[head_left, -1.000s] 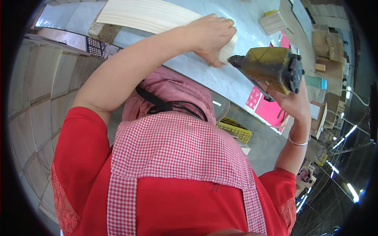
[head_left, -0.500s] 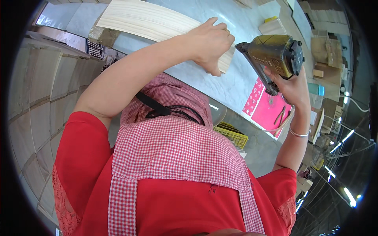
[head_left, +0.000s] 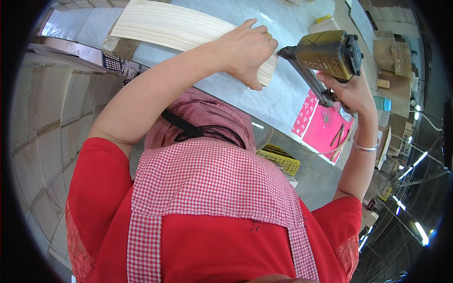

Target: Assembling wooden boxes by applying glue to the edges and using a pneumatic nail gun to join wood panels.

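Head view: pale wooden board (head_left: 174, 24) lies along far left of table (head_left: 283, 96), right end under left hand (head_left: 247, 52). Looks mid-work at that end; no fastener visible, so can't tell what's done or left. Left arm reaches across, palm down, thumb at near edge, holding board. Right forearm raised, right hand (head_left: 350, 92) wrapped round nail gun (head_left: 325, 54), nose pointing left just beside board's end; contact unclear.

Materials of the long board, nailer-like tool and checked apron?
Board: apparently bare wood, pale, with long grain lines.
Nailer-like tool: likely metal, worn gold coating with dull sheen; black end cap could be metal or plastic.
Checked apron: fabric by its soft folds, matte; fibre unclear.
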Demonstrator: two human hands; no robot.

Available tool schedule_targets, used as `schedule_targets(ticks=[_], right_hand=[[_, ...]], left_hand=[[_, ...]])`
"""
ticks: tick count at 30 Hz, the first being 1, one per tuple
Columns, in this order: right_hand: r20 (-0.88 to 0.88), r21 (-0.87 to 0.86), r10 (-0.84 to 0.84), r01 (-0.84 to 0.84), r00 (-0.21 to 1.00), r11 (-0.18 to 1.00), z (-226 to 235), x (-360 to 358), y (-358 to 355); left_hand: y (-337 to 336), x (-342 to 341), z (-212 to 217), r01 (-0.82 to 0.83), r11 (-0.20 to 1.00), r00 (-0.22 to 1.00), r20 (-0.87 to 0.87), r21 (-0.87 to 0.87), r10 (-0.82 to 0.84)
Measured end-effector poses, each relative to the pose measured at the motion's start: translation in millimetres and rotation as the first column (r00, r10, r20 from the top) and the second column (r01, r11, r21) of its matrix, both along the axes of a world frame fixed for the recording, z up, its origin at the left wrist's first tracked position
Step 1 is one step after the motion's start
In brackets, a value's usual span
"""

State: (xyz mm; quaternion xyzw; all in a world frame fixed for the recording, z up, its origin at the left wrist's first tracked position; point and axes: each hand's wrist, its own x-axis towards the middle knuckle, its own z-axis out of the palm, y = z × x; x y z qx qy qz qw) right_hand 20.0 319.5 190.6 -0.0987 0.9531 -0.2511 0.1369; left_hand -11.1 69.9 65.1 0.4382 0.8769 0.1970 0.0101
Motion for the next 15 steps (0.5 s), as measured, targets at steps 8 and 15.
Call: schedule_targets(ticks=[8,15], right_hand=[[-0.141,-0.156,-0.318,0.297,0.937,0.942,-19.3,47.2,27.9],[-0.41,0.172,-0.327,0.425,0.851,0.889,-81.8,141.0,148.5]], left_hand=[[-1.7,-3.2,-17.1,-0.022,0.985,0.985,-0.166,0.172,0.051],[-62.8,-48.5,31.8,-0.076,0.986,0.936,0.33,-0.149,0.122]])
